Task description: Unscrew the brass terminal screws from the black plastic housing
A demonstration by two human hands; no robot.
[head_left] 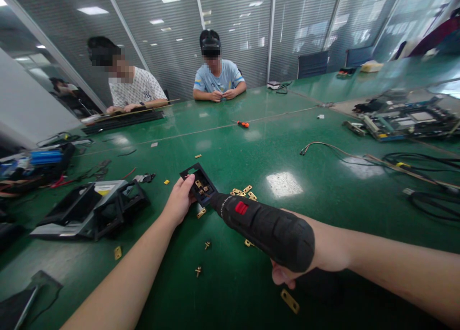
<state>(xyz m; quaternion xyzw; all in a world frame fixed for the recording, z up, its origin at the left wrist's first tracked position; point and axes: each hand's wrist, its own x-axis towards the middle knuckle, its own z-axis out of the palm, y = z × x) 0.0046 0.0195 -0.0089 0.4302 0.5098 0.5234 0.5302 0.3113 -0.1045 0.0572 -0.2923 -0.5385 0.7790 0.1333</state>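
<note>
My left hand (179, 200) grips a small black plastic housing (198, 181) with brass contacts inside, holding it tilted just above the green table (287, 143). My right hand (316, 253) is wrapped around a black electric screwdriver (266, 227) with a red switch. The screwdriver's tip points into the housing at the brass parts. Small brass plates (244, 192) and brass screws (207, 245) lie scattered around the housing. Another brass plate (289, 301) lies under my right wrist.
Black and silver casings (89, 210) sit at the left, with a cable pile (36, 169) behind them. Circuit boards (406, 119) and black cables (431, 176) fill the right. An orange-handled screwdriver (243, 124) lies mid-table. Two seated people (215, 78) work at the far side.
</note>
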